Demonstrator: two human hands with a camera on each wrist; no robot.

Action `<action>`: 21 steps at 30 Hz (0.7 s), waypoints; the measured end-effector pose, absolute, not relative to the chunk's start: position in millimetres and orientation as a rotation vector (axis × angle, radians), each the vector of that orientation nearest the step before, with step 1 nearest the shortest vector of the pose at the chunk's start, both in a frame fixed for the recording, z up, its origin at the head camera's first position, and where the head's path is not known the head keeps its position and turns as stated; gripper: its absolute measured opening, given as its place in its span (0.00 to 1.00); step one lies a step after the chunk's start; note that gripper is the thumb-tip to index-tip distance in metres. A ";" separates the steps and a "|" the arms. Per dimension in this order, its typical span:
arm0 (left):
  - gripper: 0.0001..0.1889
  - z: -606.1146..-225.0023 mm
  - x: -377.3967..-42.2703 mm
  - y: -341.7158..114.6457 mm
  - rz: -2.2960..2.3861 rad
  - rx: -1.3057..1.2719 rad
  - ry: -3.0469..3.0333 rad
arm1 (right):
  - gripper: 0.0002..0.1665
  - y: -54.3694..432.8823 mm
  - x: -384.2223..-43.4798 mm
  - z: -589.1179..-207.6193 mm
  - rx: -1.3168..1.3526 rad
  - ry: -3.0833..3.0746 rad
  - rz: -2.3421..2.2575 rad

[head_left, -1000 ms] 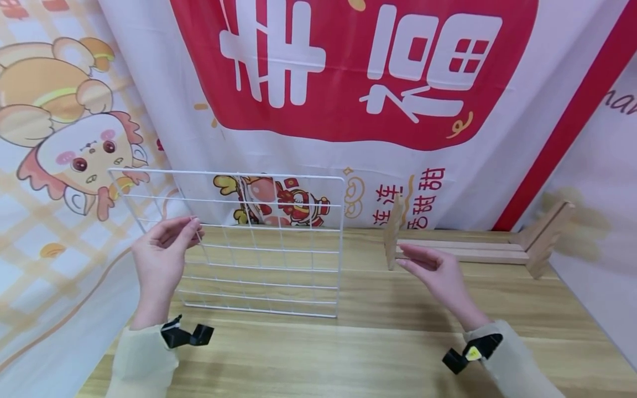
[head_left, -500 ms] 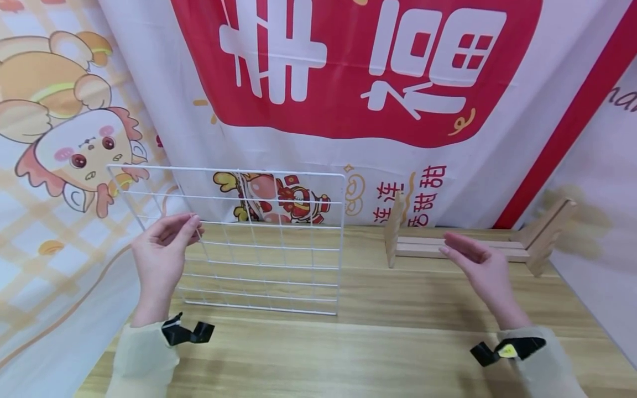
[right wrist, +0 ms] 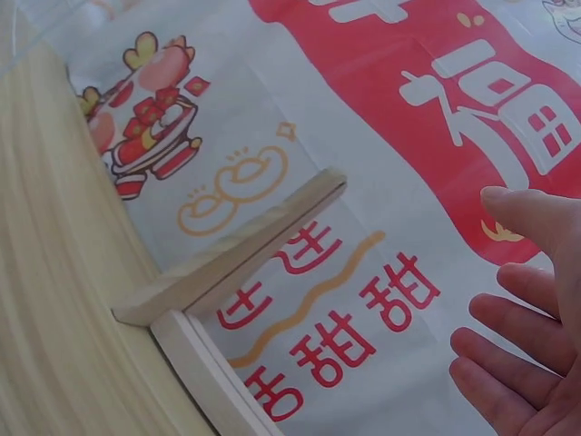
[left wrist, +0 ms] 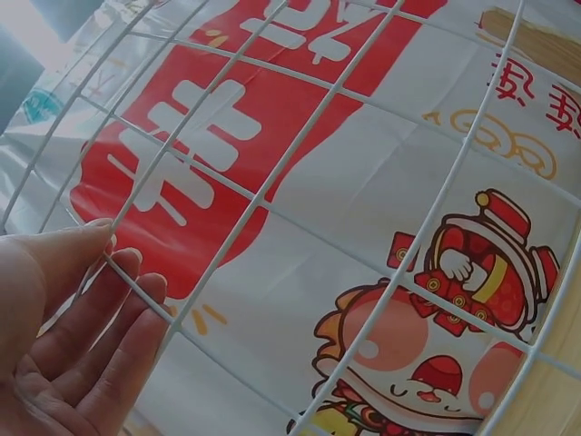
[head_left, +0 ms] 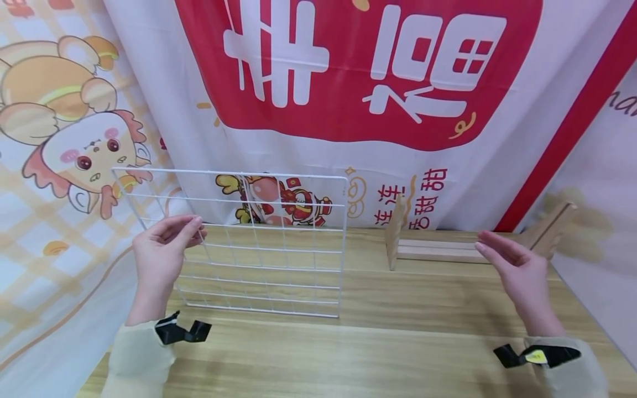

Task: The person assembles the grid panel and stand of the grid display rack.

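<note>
My left hand point(head_left: 161, 251) pinches a wire of a white wire grid panel point(head_left: 273, 249), which stands tilted over the tabletop. In the left wrist view, thumb and fingertips meet on a wire close to the panel's edge. A low wooden stand point(head_left: 438, 250) with two upright ends and a crossbar sits at the back right. My right hand point(head_left: 522, 276) holds nothing, its fingers extended and overlapping the stand's right end in the head view. From the right wrist, the fingers show spread apart beside the stand's upright point(right wrist: 236, 250).
The wood-grain tabletop point(head_left: 308, 354) runs beneath everything. Behind it hangs a white cloth with a large red printed patch point(head_left: 343, 110). A cartoon-printed cloth point(head_left: 45, 221) closes off the left side, and a pale sheet point(head_left: 607, 221) the right.
My right hand has moved right, from the stand's left upright along to its right end. The left hand and the grid panel have hardly moved.
</note>
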State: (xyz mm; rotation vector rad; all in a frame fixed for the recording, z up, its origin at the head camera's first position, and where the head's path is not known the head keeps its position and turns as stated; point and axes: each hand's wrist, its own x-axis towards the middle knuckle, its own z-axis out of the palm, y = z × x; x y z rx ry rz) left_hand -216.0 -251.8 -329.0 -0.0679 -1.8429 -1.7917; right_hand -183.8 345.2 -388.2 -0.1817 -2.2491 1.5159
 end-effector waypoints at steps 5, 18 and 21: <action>0.14 -327.6 -214.2 -253.7 -1.804 -0.051 -1.869 | 0.29 352.5 -181.2 -385.1 -0.191 -2.247 1.519; 0.18 -328.3 -211.3 -257.1 -1.763 0.008 -1.963 | 0.29 374.2 -176.4 -382.1 -0.231 -2.095 1.696; 0.17 -329.0 -211.1 -257.1 -1.788 -0.019 -1.932 | 0.29 381.1 -174.6 -382.2 -0.281 -2.113 1.648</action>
